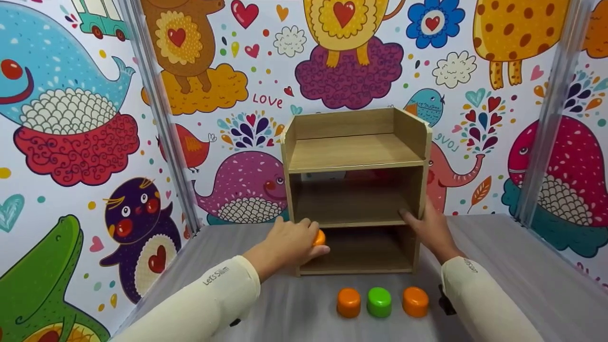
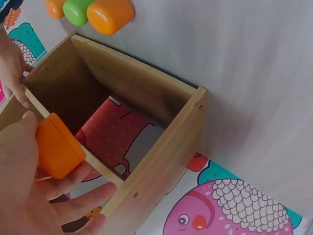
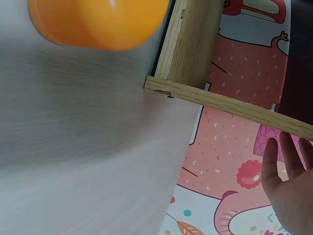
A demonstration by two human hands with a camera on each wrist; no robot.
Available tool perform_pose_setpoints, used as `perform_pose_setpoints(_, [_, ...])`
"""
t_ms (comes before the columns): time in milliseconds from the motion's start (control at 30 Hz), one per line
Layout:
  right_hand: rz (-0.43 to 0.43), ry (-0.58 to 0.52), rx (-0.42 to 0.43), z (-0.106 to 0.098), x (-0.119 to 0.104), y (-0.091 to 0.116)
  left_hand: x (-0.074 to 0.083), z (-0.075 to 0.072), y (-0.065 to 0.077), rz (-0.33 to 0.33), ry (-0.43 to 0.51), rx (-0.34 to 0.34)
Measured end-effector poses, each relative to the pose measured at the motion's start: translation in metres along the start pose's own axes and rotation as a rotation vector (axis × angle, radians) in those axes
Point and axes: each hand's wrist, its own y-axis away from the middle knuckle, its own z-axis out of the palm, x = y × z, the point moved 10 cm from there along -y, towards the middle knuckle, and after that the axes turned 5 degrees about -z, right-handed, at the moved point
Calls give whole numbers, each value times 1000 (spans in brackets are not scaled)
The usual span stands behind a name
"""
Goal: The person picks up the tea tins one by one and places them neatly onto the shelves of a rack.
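Observation:
My left hand (image 1: 292,242) pinches a small orange rounded plastic block (image 2: 59,146) between thumb and fingers, in front of the left side of a wooden shelf unit (image 1: 358,222). In the left wrist view, its outer fingers spread over the unit's side edge. At the unit's right panel is my right hand (image 1: 434,230): its thumb lies on the inner side, and its fingers (image 3: 291,156) meet the outer face in the right wrist view. On the table before the unit stand a left orange block (image 1: 348,302), a green block (image 1: 379,302) and a right orange block (image 1: 415,301).
The unit has an open top tray (image 1: 358,149) and two compartments below. It stands on a grey table (image 1: 285,308) close to a patterned back wall (image 1: 266,95). A patterned left wall (image 1: 71,199) and metal corner posts (image 1: 161,104) enclose the table.

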Motion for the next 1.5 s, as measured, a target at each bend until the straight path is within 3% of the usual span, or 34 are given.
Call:
perform_pose_setpoints(733, [9,3,4,-2,3,1,-12,-39,-14,-20,37,34])
perform_pose_setpoints(1500, [20,-39,-21,0,4,1,-36,-69,-25,-107,71,41])
